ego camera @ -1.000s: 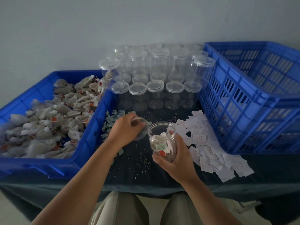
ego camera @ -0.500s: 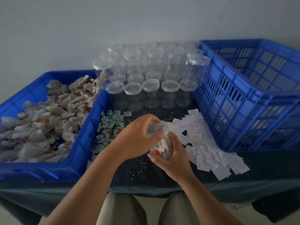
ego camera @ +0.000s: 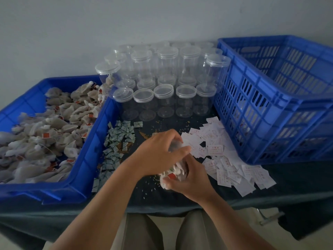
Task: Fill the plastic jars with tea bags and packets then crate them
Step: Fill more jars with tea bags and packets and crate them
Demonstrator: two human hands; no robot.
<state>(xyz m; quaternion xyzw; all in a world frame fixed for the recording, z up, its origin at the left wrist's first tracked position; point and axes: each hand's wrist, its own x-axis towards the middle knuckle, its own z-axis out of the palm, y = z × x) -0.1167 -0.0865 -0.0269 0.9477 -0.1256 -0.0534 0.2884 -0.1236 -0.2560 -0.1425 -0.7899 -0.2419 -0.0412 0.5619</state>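
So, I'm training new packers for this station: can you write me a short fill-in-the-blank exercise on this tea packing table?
1. The right hand grips a clear plastic jar filled with ____.
2. The shallow blue plastic bin stands on the person's ____ side.
3. The white paper slips lie heaped beside the tall slatted plastic crate, whose colour is ____.
Missing words: tea bags; left; blue.

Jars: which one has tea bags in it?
The jar held between both hands: left hand grips its top, right hand its body. Tea bags show through it; the lidded jars behind stand empty.
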